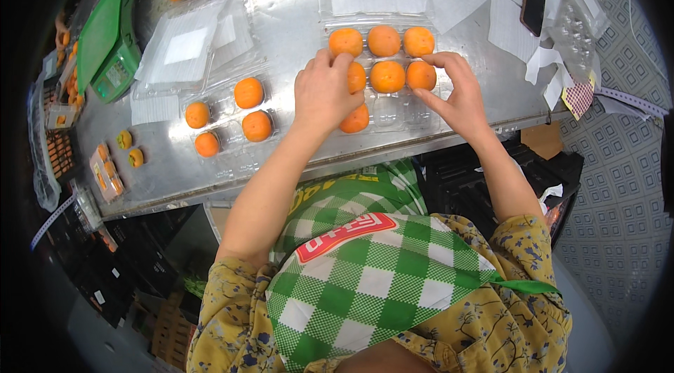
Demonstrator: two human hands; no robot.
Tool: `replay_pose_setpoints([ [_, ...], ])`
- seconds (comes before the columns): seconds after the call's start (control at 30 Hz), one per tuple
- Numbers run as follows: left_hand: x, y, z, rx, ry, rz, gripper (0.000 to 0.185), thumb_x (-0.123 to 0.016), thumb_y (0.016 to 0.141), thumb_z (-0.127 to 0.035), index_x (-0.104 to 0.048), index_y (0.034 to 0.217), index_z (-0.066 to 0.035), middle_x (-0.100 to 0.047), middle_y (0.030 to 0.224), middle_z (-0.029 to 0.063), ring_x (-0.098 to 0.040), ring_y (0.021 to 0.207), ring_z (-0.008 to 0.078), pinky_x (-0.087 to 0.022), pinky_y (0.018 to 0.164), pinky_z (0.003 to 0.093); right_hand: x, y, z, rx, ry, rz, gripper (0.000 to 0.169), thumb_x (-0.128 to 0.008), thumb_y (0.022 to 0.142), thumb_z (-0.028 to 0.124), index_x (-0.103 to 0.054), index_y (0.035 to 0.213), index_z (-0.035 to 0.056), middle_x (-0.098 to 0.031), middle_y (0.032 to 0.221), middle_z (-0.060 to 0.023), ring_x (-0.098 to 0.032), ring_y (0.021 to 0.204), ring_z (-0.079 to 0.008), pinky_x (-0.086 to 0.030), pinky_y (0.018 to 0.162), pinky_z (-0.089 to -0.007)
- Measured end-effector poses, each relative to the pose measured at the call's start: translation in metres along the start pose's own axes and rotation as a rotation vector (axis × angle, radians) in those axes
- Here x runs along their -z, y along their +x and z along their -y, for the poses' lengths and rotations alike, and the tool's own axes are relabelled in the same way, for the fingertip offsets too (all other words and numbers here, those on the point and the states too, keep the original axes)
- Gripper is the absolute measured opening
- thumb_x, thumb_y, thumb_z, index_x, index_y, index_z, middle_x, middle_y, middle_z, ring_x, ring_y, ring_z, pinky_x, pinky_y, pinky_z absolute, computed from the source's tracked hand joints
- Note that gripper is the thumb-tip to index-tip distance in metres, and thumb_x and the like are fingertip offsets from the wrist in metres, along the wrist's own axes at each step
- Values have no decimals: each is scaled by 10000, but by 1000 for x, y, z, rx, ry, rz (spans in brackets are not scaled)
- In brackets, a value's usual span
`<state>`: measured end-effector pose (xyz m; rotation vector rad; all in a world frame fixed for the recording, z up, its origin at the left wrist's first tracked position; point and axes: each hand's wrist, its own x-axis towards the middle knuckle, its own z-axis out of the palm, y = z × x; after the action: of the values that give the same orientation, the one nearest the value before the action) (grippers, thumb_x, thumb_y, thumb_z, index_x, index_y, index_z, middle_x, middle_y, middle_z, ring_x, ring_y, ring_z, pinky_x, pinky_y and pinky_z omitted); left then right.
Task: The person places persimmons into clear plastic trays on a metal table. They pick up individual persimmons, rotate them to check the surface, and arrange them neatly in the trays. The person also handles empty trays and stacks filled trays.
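Note:
Right before me lies an open clear plastic clamshell tray [392, 116] with several orange persimmons [387, 77] sitting in its compartments. My left hand [325, 89] curls around a persimmon [357, 77] at the left of the middle row, its fingers partly covering the fruit. At the right end of that row, my right hand [457, 89] has thumb and index finger on another persimmon [420, 76]. Three persimmons [384, 41] fill the far row. A single one [355, 118] rests in the near row at the left, below my left hand.
To the left, a second clear tray [231, 162] holds several persimmons. Beyond are lidded trays with liners [181, 51], a green scale [113, 75] and two small persimmons [135, 157]. A phone [532, 8] lies at right on paper sheets. Black crates [474, 183] stand under the metal table's edge.

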<state>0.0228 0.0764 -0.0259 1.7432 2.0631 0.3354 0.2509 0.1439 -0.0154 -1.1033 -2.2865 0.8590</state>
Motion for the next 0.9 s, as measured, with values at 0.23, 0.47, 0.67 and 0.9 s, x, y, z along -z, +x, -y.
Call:
replay_pose_setpoints([
  [0.23,23,-30,4,-322,-723,-160,552,-792,608,-145,-607,1123,-73,-581,1099,125,-571,1045,282,-479,885,379,-22,-7,42,-914,1527,477,523,-588,872,474,-551,1193,64,-603,1119,-76,-582,990,-201,-462,838,-364],
  [0.47,24,-49,2,-493,-764,-205,615,-777,658,-112,-542,1220,-28,-503,1225,149,-506,1155,261,-433,961,386,-17,-2,73,-888,1434,572,569,-562,858,533,-530,1206,83,-596,1086,-62,-576,957,-165,-471,800,-351],
  [0.67,29,-55,-10,-272,-1167,-109,679,-759,706,-146,-465,1309,-45,-519,1263,119,-523,1152,260,-441,958,390,-19,-2,74,-493,1256,331,484,-729,777,254,-519,1169,63,-571,1073,-45,-577,986,-164,-470,829,-317],
  [0.9,28,-63,-13,294,-1872,353,609,-647,855,-320,-406,1344,-50,-506,1285,104,-512,1173,200,-429,973,390,-7,5,83,82,379,18,545,-776,612,125,-531,1094,55,-564,1041,-90,-583,973,-262,-468,817,-338],
])
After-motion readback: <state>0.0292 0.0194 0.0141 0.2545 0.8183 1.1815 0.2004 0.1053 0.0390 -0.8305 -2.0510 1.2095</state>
